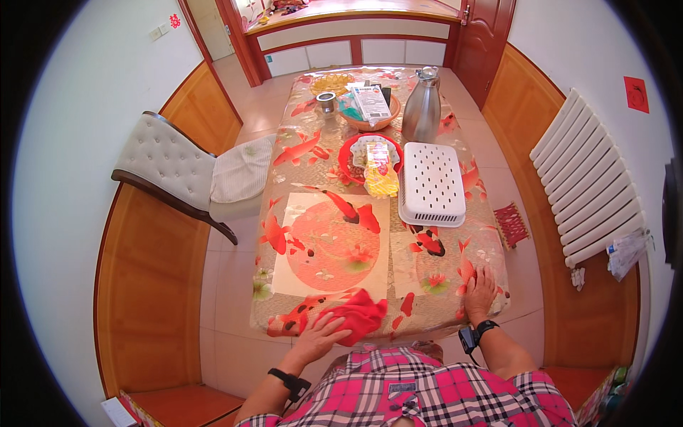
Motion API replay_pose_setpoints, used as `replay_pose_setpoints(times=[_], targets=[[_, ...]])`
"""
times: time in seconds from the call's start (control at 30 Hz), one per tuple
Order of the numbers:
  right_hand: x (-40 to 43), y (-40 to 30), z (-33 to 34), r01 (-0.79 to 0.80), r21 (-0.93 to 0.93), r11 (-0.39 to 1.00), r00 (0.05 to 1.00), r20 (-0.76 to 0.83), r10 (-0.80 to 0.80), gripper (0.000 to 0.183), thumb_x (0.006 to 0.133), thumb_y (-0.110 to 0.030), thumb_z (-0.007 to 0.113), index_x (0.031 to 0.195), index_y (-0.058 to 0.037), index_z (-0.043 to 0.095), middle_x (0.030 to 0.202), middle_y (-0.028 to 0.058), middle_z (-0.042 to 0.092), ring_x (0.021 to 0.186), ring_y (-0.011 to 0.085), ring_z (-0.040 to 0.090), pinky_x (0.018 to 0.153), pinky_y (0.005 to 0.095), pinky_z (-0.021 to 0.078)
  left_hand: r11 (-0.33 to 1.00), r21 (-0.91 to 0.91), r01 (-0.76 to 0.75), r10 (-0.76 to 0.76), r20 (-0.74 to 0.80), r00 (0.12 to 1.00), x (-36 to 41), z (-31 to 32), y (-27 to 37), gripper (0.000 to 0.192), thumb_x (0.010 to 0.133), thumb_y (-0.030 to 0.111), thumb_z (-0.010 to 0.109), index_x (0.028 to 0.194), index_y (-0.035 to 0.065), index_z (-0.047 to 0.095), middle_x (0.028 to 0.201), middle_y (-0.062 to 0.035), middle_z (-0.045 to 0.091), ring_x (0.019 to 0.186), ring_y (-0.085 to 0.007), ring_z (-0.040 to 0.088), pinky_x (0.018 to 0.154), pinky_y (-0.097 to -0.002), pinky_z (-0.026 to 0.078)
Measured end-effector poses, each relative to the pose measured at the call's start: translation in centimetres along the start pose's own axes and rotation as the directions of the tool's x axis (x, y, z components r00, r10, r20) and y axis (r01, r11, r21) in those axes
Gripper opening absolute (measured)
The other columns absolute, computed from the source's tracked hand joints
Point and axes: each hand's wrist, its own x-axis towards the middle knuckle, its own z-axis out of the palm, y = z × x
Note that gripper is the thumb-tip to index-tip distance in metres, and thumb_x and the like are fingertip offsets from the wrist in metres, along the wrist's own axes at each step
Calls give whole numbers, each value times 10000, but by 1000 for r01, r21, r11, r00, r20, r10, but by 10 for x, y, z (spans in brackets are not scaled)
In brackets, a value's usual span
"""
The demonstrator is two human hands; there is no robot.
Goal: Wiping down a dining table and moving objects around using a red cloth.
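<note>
A crumpled red cloth (356,316) lies near the front edge of a table covered with a clear-topped, koi-patterned tablecloth (331,245). My left hand (319,336) rests on the cloth's left part, its fingers spread; whether they pinch the fabric cannot be told. At the table's front right, my right hand (480,292) lies flat on the tablecloth with nothing in it. Farther back, a white perforated plastic basket (433,179) sits upside down. Beside it, a yellow packet (380,173) lies over a red-rimmed dish (348,165).
A steel vacuum jug (422,109) stands at the back right. An orange basket (376,125) holds a box and other items, near a glass jar (326,104) and a yellow wire basket (332,84). A tufted chair (165,155) stands left; a white radiator (589,179) is on the right wall.
</note>
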Motion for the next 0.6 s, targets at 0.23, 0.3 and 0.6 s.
replay_pose_setpoints(times=[0.23, 0.3, 0.6], targets=[[1, -6, -3, 6, 3, 1000, 1000, 0, -6, 402, 911, -272, 523, 1280, -113, 520, 1413, 101, 437, 1319, 280, 374, 1101, 425, 275, 928, 43, 371, -347, -270, 898, -76, 8, -42, 503, 729, 11, 584, 1175, 239, 624, 1286, -71, 539, 1202, -311, 489, 1033, -462, 363], [0, -6, -5, 1, 4, 1000, 1000, -3, -1, 403, 911, -273, 523, 1282, -116, 520, 1414, 102, 436, 1320, 279, 373, 1102, 428, 274, 893, 18, 449, -418, -335, 845, -94, 7, -53, 513, 718, -9, 574, 1173, 222, 624, 1277, -89, 540, 1182, -323, 499, 1017, -453, 384], [1, -1, 0, -21, -6, 1000, 1000, 9, 21, 424, 909, -282, 523, 1302, -125, 506, 1426, 100, 428, 1323, 285, 369, 1089, 450, 275, 201, -968, 148, -942, -150, 299, -16, -77, -31, 506, 746, -69, 482, 1238, 31, 548, 1263, -134, 536, 1182, -255, 504, 1029, -383, 400]])
